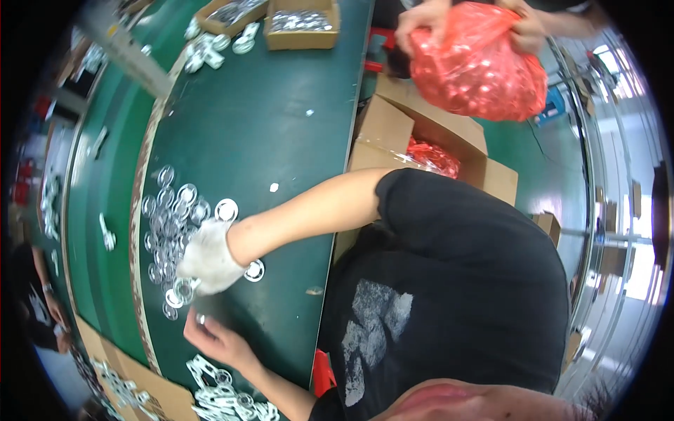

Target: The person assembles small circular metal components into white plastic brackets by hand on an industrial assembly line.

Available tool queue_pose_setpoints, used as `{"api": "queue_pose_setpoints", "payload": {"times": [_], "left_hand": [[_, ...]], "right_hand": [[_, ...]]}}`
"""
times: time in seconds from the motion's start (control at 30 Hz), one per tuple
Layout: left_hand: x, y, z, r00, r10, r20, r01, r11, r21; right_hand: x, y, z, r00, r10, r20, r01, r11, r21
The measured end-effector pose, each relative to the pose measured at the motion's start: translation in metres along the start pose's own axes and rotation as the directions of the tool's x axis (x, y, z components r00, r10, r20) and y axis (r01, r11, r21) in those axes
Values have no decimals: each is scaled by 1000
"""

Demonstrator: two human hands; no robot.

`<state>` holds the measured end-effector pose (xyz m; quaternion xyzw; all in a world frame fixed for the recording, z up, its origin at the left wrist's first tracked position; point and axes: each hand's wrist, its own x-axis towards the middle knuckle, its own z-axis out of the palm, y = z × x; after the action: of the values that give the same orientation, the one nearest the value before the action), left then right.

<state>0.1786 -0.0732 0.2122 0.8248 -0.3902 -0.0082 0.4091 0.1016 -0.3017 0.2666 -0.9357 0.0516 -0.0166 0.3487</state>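
My right hand (213, 258), in a white glove, reaches over a pile of clear plastic round parts (165, 228) on the green table. Its fingers are closed on a clear round plastic part (184, 289) with a pale rim. Just below it, my bare left hand (219, 344) has curled fingers, with a small shiny piece at the fingertips that is too small to make out. Loose round parts with white centres (226, 210) lie beside the glove. Near my left forearm is a heap of white-and-clear long-handled parts (228, 393).
A co-worker's hands (428, 24) hold a red plastic bag (481, 67) above an open cardboard box (386, 126) with red plastic inside. Cardboard trays of parts (302, 38) stand at the table's far end. A metal post (130, 52) rises beside a second green surface (105, 281).
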Motion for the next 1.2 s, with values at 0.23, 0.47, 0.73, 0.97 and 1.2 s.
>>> {"api": "queue_pose_setpoints", "payload": {"times": [0.23,0.47,0.73,0.97,1.2], "left_hand": [[2,-9,3,974,51,-219,-111,957,-270],[2,-7,7,985,37,-170,-80,965,-251],[9,13,2,987,156,-37,-150,980,131],[9,11,7,979,141,-144,-165,972,-170],[7,9,6,990,83,-114,-104,974,-201]], "right_hand": [[-6,-3,8,989,-126,82,128,992,-22],[-8,-4,15,975,-176,138,182,983,-35],[-1,4,34,946,-313,-88,319,946,65],[-6,-6,19,983,-182,9,180,967,-182],[-4,-14,20,989,-123,77,139,955,-262]]}}
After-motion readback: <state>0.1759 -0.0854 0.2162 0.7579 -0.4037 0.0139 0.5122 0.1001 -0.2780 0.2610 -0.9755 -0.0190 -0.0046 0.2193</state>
